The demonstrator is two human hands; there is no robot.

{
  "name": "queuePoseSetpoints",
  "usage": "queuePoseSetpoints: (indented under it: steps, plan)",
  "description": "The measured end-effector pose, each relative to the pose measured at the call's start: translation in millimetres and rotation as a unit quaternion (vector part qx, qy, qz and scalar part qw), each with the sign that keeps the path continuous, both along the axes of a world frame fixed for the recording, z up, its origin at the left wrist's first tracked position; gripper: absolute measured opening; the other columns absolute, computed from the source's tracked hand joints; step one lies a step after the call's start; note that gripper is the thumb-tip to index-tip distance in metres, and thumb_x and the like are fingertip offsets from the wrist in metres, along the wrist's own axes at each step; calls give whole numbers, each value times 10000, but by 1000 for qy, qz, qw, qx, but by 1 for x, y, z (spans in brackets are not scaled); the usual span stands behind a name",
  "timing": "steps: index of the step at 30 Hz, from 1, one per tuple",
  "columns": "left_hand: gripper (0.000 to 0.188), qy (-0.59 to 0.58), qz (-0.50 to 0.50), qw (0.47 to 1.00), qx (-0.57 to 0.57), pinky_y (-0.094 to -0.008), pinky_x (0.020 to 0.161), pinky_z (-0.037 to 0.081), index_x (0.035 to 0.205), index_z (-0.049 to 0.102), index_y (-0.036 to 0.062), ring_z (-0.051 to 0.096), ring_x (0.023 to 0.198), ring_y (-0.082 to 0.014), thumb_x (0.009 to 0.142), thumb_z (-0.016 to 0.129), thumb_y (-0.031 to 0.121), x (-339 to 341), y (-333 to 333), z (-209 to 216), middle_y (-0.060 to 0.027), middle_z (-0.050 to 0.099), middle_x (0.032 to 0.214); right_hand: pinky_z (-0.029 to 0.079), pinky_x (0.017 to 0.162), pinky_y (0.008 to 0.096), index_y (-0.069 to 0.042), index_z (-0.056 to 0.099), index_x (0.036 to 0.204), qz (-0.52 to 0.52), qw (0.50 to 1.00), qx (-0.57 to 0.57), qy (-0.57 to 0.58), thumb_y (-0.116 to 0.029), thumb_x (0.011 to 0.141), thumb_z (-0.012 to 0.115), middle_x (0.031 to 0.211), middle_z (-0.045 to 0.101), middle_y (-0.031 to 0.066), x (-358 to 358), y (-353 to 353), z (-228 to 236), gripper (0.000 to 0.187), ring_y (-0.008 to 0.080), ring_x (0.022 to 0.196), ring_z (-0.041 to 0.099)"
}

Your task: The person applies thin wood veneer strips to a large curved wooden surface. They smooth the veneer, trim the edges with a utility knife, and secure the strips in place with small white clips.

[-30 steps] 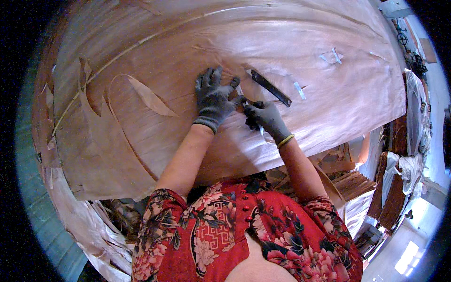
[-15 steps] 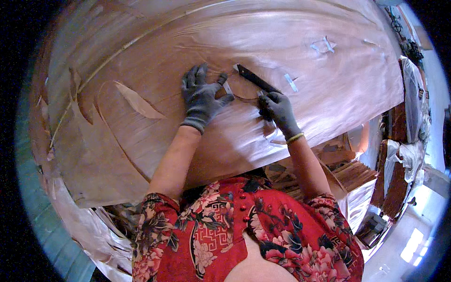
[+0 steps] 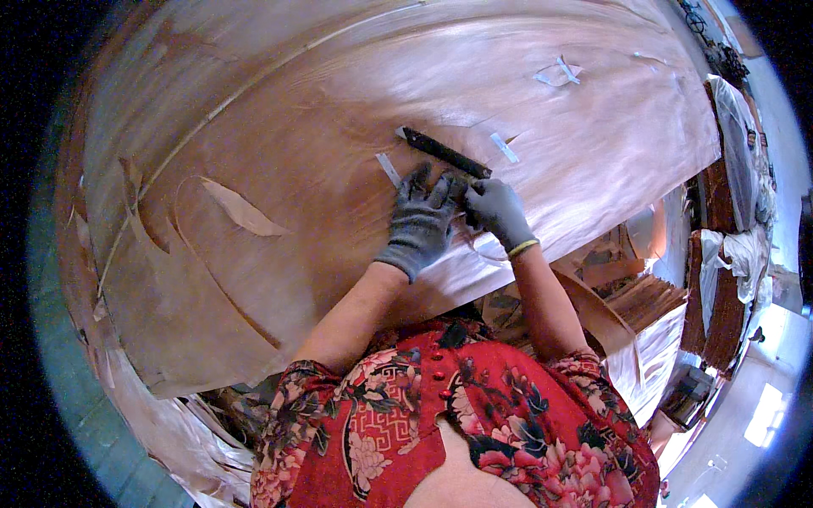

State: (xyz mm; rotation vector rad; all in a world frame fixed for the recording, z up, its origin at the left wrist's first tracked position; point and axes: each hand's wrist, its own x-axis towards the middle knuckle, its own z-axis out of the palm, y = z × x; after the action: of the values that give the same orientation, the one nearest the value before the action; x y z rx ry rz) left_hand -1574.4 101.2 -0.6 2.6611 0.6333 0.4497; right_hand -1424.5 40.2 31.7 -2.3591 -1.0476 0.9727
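A broad sheet of thin brown wood veneer (image 3: 330,161) lies before me, with splits and holes in it. My left hand (image 3: 419,222), in a grey glove, rests on it with fingers stretched out, its fingertips close to my right hand. My right hand (image 3: 500,210), also gloved, has its fingers curled and pressed together; what they pinch, if anything, is hidden. Just beyond its knuckles lies a black utility knife (image 3: 445,152), slanting away to the left. A strip of pale tape (image 3: 388,169) sits beyond my left fingers, and another tape strip (image 3: 505,148) right of the knife.
A leaf-shaped gap (image 3: 241,207) and a long curved split (image 3: 216,279) mark the sheet's left side. More tape crosses a small hole (image 3: 559,74) at the far right. Stacked veneer (image 3: 648,305) stands at the near right, and plastic-wrapped stacks (image 3: 732,169) beyond it.
My left hand has moved right and nearer to me, beside my right hand, uncovering the tape strip. The right hand has stayed near the knife's end. The whole view has shifted slightly.
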Motion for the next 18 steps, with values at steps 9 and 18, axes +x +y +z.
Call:
queuePoseSetpoints:
  steps: [9, 18]
  plan:
    - [572, 52, -24, 998, -16, -532, 1082, 159, 1301, 482, 199, 248, 1315, -377, 735, 569, 191, 2, 7, 16, -55, 386, 1376, 422, 419, 299, -36, 621, 678, 137, 977, -37, 162, -206, 800, 605, 532, 573, 52, 53, 9, 0, 210, 141, 450, 530]
    - [365, 9, -44, 999, -22, -543, 1063, 182, 1084, 644, 217, 261, 1298, -384, 724, 595, 175, -2, 12, 11, -83, 409, 1343, 428, 522, 237, -18, 643, 844, 58, 958, 113, 259, -248, 878, 538, 697, 604, 18, 79, 52, 16, 256, 96, 579, 533]
